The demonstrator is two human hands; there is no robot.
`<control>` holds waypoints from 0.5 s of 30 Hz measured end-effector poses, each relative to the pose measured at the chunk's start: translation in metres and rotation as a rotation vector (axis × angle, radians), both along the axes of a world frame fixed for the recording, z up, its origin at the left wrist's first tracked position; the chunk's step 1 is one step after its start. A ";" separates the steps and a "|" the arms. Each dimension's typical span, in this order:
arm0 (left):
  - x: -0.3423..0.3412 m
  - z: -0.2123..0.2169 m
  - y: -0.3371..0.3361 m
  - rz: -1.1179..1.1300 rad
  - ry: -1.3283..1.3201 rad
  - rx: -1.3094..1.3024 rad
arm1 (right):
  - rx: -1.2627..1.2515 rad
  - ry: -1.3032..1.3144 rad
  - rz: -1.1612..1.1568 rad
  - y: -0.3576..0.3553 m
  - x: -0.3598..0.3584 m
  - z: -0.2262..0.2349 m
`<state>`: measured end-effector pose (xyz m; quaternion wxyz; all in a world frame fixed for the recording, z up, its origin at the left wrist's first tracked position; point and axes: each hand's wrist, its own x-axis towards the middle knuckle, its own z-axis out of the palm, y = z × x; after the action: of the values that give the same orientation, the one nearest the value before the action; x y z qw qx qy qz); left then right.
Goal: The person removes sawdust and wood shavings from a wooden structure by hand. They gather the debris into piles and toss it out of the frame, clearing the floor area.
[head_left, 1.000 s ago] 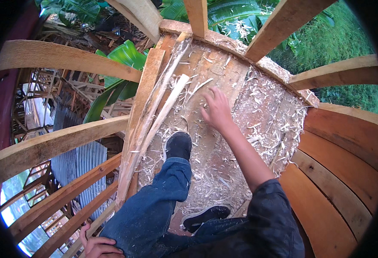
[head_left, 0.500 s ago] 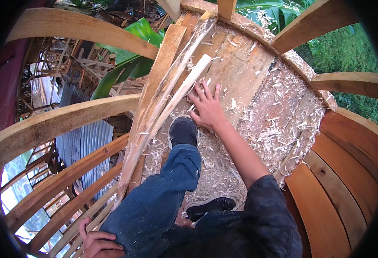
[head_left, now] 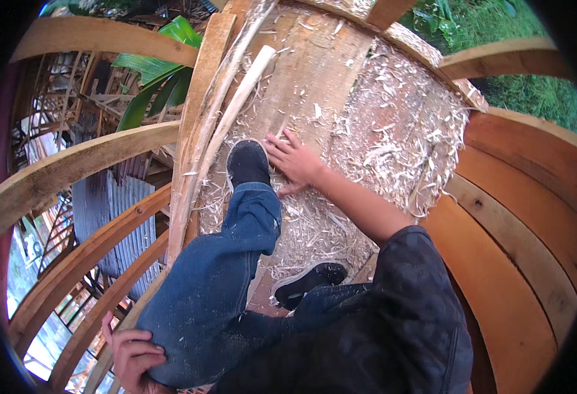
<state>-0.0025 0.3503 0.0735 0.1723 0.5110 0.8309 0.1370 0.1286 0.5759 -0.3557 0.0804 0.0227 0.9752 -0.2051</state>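
Note:
My right hand (head_left: pixel 295 163) lies palm down, fingers spread, on the wooden planks (head_left: pixel 321 72) just right of my front shoe (head_left: pixel 248 163). Wood shavings (head_left: pixel 393 148) cover the boards around it. At the lower left, my left hand (head_left: pixel 134 354) rests over my bent knee in blue jeans (head_left: pixel 196 315), fingers slightly curved and apart; its palm is hidden. Left of the front shoe run a long rough wood strip (head_left: pixel 226 79), a shorter pale stick (head_left: pixel 241 98) and a flat board (head_left: pixel 200 85). Neither hand holds anything I can see.
Curved wooden ribs (head_left: pixel 78 164) rise along the left and upper right. Orange-brown planks (head_left: pixel 492 262) form the right side. My other shoe (head_left: pixel 311 284) stands among shavings. Corrugated metal sheets (head_left: pixel 131 217) and a green leaf (head_left: pixel 154 59) lie beyond the left ribs.
My right hand has drawn back along the planks and turned leftward, close beside the front shoe. The whole view has shifted; my left hand stays on the knee.

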 end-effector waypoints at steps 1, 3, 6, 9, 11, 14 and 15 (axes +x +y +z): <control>0.001 -0.001 0.007 -0.013 -0.001 0.019 | -0.016 0.030 -0.021 -0.011 0.009 -0.006; 0.004 0.000 0.017 -0.025 -0.009 0.007 | -0.044 0.080 -0.069 -0.032 0.031 -0.011; -0.001 0.005 0.019 -0.075 -0.025 -0.026 | -0.070 -0.015 -0.001 -0.055 0.049 0.015; 0.002 -0.007 0.030 -0.071 -0.047 -0.001 | -0.025 -0.087 -0.019 -0.073 0.062 0.017; 0.005 0.000 0.030 -0.044 -0.018 -0.021 | -0.001 -0.069 -0.001 -0.072 0.057 0.024; 0.006 0.005 0.033 0.001 0.040 -0.033 | 0.056 -0.090 -0.004 -0.089 0.059 0.028; 0.005 0.007 0.033 0.018 0.063 -0.035 | 0.089 -0.101 -0.008 -0.100 0.061 0.026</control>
<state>0.0029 0.3838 0.0807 0.1538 0.5045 0.8427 0.1080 0.1895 0.4755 -0.3293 0.1275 0.0404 0.9780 -0.1603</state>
